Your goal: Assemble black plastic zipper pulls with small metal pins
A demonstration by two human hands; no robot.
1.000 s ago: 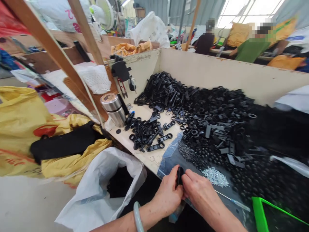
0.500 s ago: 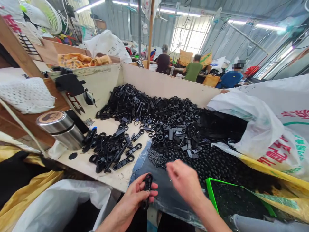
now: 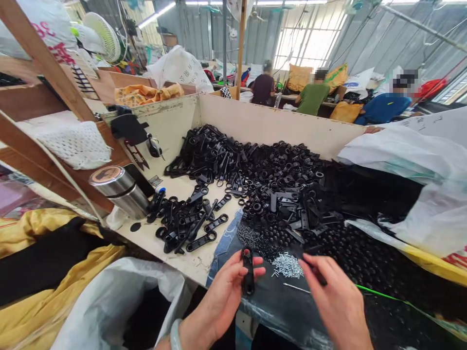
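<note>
My left hand [image 3: 222,294] is closed round a long black plastic part [image 3: 248,274] with a ring-shaped end, held upright over the dark work surface. To its right, my right hand [image 3: 335,296] has its fingers curled together. Something dark shows under those fingers, too hidden to name. Just left of the right fingertips lies a heap of small silvery pins [image 3: 287,266]. A thin metal rod [image 3: 296,288] points left from beneath the right hand, its other end hidden. Behind the hands spread small black beads or balls [image 3: 257,238].
Similar black parts [image 3: 189,221] lie left, beside a steel flask [image 3: 126,192]. Larger piles of black parts [image 3: 209,153] fill the back, against a board wall [image 3: 277,119]. White sacks [image 3: 430,150] stand right, a lined bin [image 3: 120,287] front left. Several people sit far off.
The view has turned right. My right hand has moved right, uncovering the silvery pins and the metal rod. My left hand still holds the black part.
</note>
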